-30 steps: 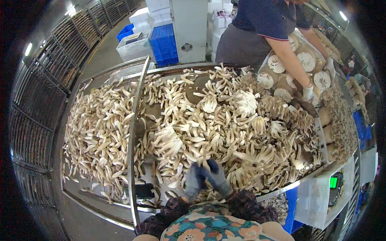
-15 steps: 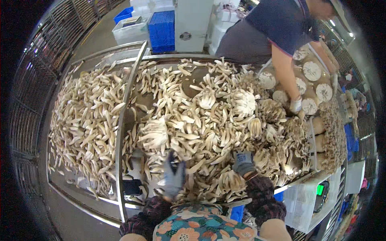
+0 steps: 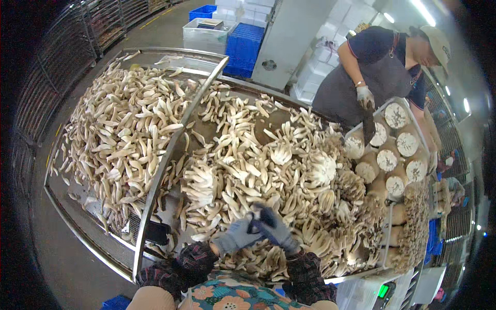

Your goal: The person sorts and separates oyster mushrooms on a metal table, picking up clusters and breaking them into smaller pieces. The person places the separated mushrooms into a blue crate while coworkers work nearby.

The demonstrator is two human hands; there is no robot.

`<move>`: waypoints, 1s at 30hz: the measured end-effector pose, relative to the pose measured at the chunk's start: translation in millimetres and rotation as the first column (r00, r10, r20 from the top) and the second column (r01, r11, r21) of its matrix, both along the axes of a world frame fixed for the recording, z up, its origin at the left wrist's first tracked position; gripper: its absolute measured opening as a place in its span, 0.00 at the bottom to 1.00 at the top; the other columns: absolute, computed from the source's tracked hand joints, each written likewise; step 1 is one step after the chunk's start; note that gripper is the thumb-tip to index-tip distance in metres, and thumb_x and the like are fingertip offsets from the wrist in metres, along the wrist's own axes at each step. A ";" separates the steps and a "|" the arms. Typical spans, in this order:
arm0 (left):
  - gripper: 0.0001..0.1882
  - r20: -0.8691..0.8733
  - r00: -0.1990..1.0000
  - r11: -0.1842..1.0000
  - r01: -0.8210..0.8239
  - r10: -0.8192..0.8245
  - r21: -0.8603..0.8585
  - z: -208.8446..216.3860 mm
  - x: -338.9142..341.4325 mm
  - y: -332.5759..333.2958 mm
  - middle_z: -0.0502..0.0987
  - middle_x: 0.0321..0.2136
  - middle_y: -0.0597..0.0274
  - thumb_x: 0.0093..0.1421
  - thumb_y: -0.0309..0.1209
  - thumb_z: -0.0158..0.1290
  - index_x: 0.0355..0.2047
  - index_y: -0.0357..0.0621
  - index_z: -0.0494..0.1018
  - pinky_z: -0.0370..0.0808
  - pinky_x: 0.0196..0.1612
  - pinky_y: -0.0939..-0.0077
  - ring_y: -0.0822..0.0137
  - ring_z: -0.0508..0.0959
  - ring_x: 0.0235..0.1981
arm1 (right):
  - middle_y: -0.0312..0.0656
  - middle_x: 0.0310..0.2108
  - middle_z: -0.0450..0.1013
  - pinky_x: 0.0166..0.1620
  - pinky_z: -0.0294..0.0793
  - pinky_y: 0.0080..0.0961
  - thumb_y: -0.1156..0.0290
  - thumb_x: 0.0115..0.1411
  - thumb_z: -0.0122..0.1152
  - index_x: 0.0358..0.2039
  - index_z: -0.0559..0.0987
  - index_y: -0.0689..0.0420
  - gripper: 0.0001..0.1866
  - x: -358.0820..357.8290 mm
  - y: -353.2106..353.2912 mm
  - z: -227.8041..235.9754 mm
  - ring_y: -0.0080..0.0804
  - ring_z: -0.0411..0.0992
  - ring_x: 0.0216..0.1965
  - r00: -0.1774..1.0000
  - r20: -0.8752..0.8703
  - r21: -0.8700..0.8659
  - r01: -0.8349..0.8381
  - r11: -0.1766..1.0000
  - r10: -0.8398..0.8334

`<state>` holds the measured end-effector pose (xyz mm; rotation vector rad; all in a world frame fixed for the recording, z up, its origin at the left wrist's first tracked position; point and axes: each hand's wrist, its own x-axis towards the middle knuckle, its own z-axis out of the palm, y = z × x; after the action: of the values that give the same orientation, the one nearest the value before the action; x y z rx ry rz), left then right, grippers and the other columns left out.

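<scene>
**Two gloved hands meet low over a spill of mushrooms**

We're right over the pale, curved, slender mushrooms [image 3: 251,169], spread loose directly above the hands, from ten round to two o'clock. Taking the hands as our dial's centre, the left hand [image 3: 237,236] in its grey knit glove and the right hand [image 3: 279,233] in a matching one come together, fingertips meeting. They look paired to work on one small piece, but dark fingertips cover the spot; whether anything is pinched there, we can't tell.

At ten o'clock, near, lies a fan-shaped white mushroom clump [image 3: 200,185], stems joined. Beyond it a narrow grey metal bar [image 3: 177,129] crosses at eleven, presumably keeping the big cream heap of loose mushrooms [image 3: 124,121] apart. At nine, a black rectangular object [image 3: 157,233] sits half masked by that bar; we can't name it.

Out at two o'clock, brown cylinders with round white ends [image 3: 396,115] stand packed, perhaps for easy reach. At one, a co-worker in a dark apron [image 3: 367,85] grips a long dark tool, its tip lost among them; the other hand is hard to make out. At four, a green-lit display [image 3: 383,291] is partly cut off.
</scene>
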<state>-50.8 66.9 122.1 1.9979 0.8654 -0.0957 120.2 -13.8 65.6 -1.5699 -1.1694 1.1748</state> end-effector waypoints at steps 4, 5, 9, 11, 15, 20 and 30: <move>0.40 0.242 0.889 0.922 -0.371 0.388 -0.115 -11.5 -4.0 41.4 0.74 0.45 0.44 0.56 0.48 0.57 0.60 0.34 0.57 0.73 0.50 0.64 0.56 0.76 0.46 | 0.52 0.50 0.70 0.45 0.74 0.25 0.61 0.55 0.67 0.62 0.60 0.65 0.40 77.6 79.3 -8.1 0.32 0.74 0.44 0.831 0.096 0.100 0.540 0.836 -0.548; 0.40 0.221 0.908 0.935 -0.344 0.355 -0.090 -7.7 -6.2 36.7 0.75 0.46 0.48 0.56 0.47 0.59 0.60 0.36 0.57 0.73 0.51 0.66 0.58 0.76 0.47 | 0.57 0.59 0.62 0.50 0.71 0.29 0.55 0.54 0.66 0.64 0.55 0.65 0.46 83.8 114.2 22.1 0.42 0.72 0.49 0.789 0.240 0.026 0.577 0.816 -0.566; 0.32 0.291 0.773 0.575 -0.114 0.564 -0.810 -43.1 14.4 27.9 0.74 0.47 0.56 0.61 0.34 0.55 0.63 0.47 0.55 0.77 0.46 0.71 0.62 0.78 0.42 | 0.58 0.56 0.66 0.57 0.65 0.36 0.50 0.39 0.75 0.65 0.52 0.61 0.60 133.8 202.6 -23.3 0.50 0.67 0.56 0.687 0.618 -0.193 0.604 0.773 -0.382; 0.29 0.157 0.629 0.154 0.060 0.761 -0.986 -50.9 43.1 31.5 0.74 0.47 0.58 0.62 0.32 0.54 0.62 0.47 0.58 0.78 0.46 0.69 0.64 0.78 0.42 | 0.50 0.51 0.71 0.50 0.71 0.31 0.62 0.44 0.74 0.58 0.65 0.63 0.42 179.2 182.2 -42.6 0.40 0.72 0.49 0.684 0.465 0.041 0.618 0.785 -0.562; 0.21 0.284 0.602 0.394 -0.056 0.747 -0.917 -52.6 58.4 46.9 0.73 0.47 0.60 0.64 0.30 0.50 0.57 0.41 0.65 0.75 0.50 0.70 0.65 0.75 0.47 | 0.43 0.42 0.74 0.41 0.75 0.29 0.72 0.54 0.65 0.55 0.69 0.63 0.28 67.7 117.6 -4.2 0.33 0.73 0.41 0.850 -0.383 0.044 0.410 0.911 -0.363; 0.19 0.070 0.555 0.063 0.031 0.829 -0.998 -73.5 48.0 6.7 0.74 0.48 0.67 0.66 0.35 0.48 0.55 0.43 0.67 0.70 0.53 0.71 0.68 0.73 0.50 | 0.52 0.49 0.68 0.47 0.69 0.41 0.64 0.56 0.60 0.52 0.71 0.58 0.23 -11.4 39.6 63.5 0.54 0.69 0.46 0.551 0.717 0.274 0.339 0.900 -0.427; 0.29 0.502 0.604 0.657 -0.048 0.619 -0.753 -82.1 -18.7 -38.3 0.68 0.54 0.50 0.53 0.21 0.55 0.57 0.36 0.63 0.64 0.59 0.71 0.61 0.67 0.58 | 0.43 0.31 0.72 0.35 0.73 0.27 0.71 0.53 0.65 0.42 0.72 0.63 0.17 -52.9 -35.4 21.9 0.29 0.72 0.30 0.801 0.021 0.164 0.587 0.793 -0.598</move>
<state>-69.6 28.6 40.0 0.9429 0.5465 0.5463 67.3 -49.2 87.5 -1.6965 -0.6922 0.5984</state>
